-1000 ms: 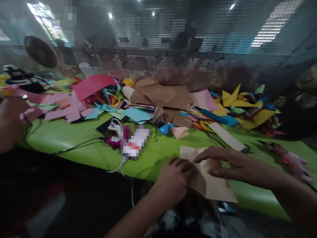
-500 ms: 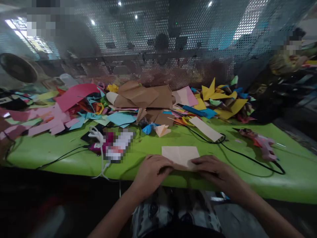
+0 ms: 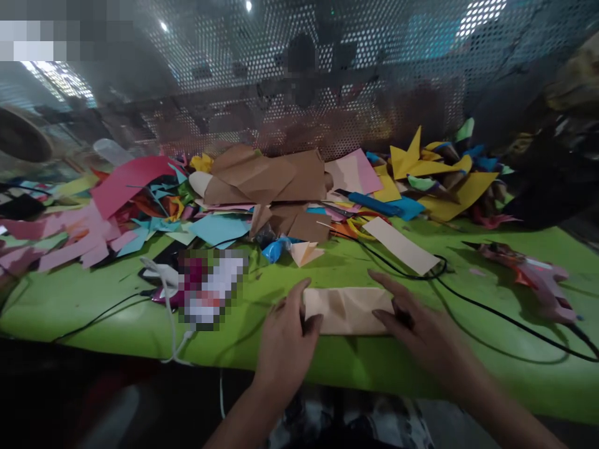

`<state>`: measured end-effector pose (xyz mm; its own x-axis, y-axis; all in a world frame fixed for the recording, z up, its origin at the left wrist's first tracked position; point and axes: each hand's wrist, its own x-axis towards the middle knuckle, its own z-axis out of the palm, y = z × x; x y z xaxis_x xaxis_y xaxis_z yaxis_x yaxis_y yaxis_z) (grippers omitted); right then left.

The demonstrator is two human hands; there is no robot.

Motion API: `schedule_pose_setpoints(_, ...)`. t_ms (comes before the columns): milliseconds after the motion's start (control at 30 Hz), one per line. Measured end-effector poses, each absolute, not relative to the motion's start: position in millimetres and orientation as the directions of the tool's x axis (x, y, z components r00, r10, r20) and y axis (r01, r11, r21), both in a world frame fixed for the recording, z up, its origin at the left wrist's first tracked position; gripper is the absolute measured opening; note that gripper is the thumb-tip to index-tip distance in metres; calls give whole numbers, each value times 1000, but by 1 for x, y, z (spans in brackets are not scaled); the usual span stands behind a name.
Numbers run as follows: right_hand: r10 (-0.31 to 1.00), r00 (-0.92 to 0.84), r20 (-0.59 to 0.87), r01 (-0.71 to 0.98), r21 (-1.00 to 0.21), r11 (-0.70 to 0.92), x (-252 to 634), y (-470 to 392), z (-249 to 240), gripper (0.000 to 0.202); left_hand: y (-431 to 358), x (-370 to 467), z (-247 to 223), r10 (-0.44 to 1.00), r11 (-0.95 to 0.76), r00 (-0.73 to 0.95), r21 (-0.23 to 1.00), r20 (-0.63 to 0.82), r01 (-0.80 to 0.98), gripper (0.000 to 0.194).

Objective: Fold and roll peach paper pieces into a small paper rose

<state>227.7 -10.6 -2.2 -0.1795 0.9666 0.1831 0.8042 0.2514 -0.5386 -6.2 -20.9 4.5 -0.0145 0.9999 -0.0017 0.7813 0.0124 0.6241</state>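
Note:
A folded piece of cream paper [image 3: 349,312], creased across its middle, lies near the front of the green-covered table [image 3: 262,349]. My left hand [image 3: 290,333] grips its left end between thumb and fingers. At the right end, my right hand [image 3: 412,318] holds it the same way, thumb on top and index finger along the far edge. Just beyond sits a small folded cream paper piece [image 3: 306,252] beside a blue plastic scrap [image 3: 276,249]. A cream paper strip [image 3: 402,246] rests farther right, over a black cord.
A pink glue gun [image 3: 528,274] lies on the right, its black cord [image 3: 496,318] curving across the table. Left of my hands are a blurred-out phone-like item [image 3: 215,290] and a white cable [image 3: 171,312]. Coloured paper [image 3: 135,187] and brown paper [image 3: 276,178] pile along the perforated screen [image 3: 224,81].
The cream paper now shows as a narrower strip, its near edge brought toward the far one. Both thumbs have come onto its upper face. The view has tilted down slightly.

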Motion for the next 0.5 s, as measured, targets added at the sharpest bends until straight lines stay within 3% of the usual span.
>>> schedule_pose_setpoints(100, 923, -286, 258, 761, -524, 383, 231, -12, -6, 27, -21, -6, 2, 1000, -8, 6, 592, 6, 806, 48)
schedule_pose_setpoints(200, 890, -351, 290, 736, -502, 454, 232, -12, -7, 27, -20, -8, 0, 997, -77, 62, 561, 47, 824, 38)
schedule_pose_setpoints(500, 921, -299, 249, 762, -518, 388, 232, -8, -8, 29, -18, -11, -3, 977, -208, 149, 539, 151, 816, 20)
